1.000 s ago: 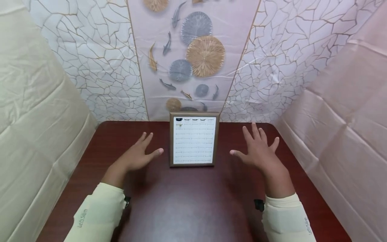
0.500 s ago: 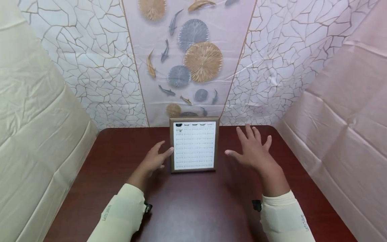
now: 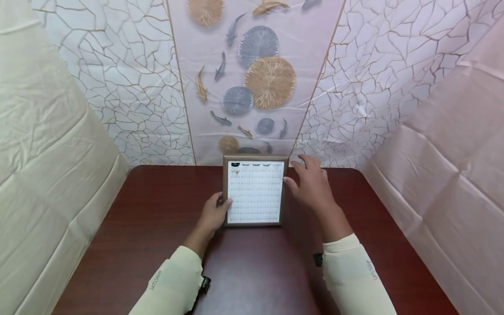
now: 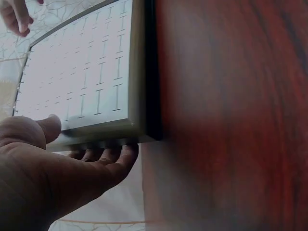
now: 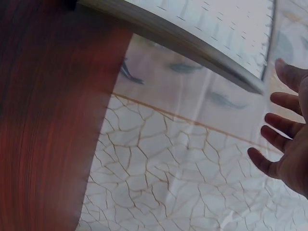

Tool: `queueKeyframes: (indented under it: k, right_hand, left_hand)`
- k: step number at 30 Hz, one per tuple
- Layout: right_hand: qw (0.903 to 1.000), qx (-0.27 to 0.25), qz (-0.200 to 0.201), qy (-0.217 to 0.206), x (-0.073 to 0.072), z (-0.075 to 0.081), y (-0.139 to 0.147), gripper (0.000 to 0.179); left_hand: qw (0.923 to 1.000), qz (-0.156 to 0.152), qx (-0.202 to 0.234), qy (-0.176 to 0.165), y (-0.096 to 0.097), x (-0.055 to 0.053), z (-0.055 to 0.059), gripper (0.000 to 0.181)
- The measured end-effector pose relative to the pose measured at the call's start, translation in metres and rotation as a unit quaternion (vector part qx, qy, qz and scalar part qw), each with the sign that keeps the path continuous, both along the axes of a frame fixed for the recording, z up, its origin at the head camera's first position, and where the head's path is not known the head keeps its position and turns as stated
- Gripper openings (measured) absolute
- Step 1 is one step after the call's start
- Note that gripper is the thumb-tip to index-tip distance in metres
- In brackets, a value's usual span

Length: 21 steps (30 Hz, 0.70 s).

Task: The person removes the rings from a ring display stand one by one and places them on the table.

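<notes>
An upright ring display board (image 3: 256,197), white with a brown frame and rows of slots, stands at the far middle of the table. Its top row carries a dark ring (image 3: 235,165) and several thinner ones; a small gold-coloured ring (image 3: 236,172) sits below at the left. My left hand (image 3: 212,216) grips the board's left side, thumb on the front edge and fingers behind, as the left wrist view shows. Beside the upper right edge is my right hand (image 3: 313,183). Its fingers (image 5: 284,126) are spread apart and hold nothing in the right wrist view.
The dark red table (image 3: 157,192) has rounded far corners. Behind it hangs a patterned backdrop (image 3: 141,87) with fish and round motifs. Pale cloth walls (image 3: 51,153) slope up on both sides.
My left hand has moved right and forward and taken hold of the board's left side. My right hand has moved left, close to the board's upper right edge.
</notes>
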State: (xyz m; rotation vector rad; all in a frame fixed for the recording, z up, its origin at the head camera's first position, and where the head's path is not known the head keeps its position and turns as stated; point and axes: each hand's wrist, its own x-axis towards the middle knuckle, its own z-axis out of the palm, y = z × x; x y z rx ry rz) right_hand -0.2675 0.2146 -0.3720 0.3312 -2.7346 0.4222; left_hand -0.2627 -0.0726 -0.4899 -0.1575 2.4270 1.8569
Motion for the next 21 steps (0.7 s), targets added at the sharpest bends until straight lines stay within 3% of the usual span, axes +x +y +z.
queueKeyframes:
  k: [10,21]
  right_hand:
    - [0.9945,0.005,0.036,0.098,-0.024,-0.011,-0.026,0.023]
    - [0.9927,0.003,0.023,0.119,-0.037,-0.014,-0.036,0.010]
  left_hand:
    - [0.9998,0.012,0.012,0.009,0.004,-0.001,-0.008,0.063]
    - [0.9997,0.010,0.021,0.010,-0.002,-0.004,-0.010,0.066]
